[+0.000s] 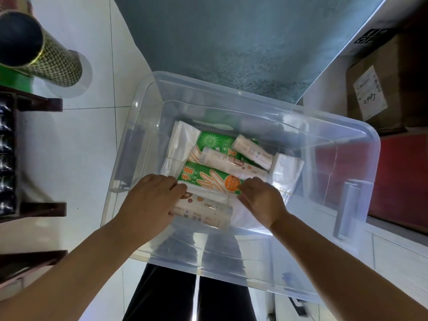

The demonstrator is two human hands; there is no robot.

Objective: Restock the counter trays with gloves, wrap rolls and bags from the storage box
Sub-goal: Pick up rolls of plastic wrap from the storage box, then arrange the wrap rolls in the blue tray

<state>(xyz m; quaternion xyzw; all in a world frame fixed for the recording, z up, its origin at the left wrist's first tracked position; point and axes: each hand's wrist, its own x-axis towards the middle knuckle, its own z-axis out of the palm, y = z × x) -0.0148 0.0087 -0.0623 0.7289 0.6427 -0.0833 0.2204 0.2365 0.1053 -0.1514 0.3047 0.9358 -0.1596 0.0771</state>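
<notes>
Nearest, two dark trouser legs (192, 295) stand on the white tiled floor (92, 147), seen past the near wall of a clear plastic storage box (289, 269). Both bare forearms reach down into the box from the lower corners of the view.

The left hand (150, 200) lies over the end of a pale wrap roll (206, 209) with brown dots on its label, which rests against the near side of the box floor; the fingers curl around the roll's left end, so this grip is closed on it. The right hand (261, 200) is bent at the knuckles with its fingertips at the orange-dotted end of a green glove pack (208, 178); whether that grip really pinches the pack or only touches it I cannot tell.

Just beyond the hands, the glove pack lies across the box, printed with an orange hand outline. Behind it a second green pack (213, 141) sits tilted, and two more pale rolls (252, 151) lie diagonally on top of it. Clear folded bags (183, 137) are stacked along the left side, and another clear bundle (287, 170) leans at the right.

Farther off, a grey-blue surface (231, 42) runs behind the box. To the left stands a gold-patterned tube (46, 59) on a dark shelf frame (39, 105); to the right sit a cardboard carton (379, 89) with a white label and a red box (403, 177).
</notes>
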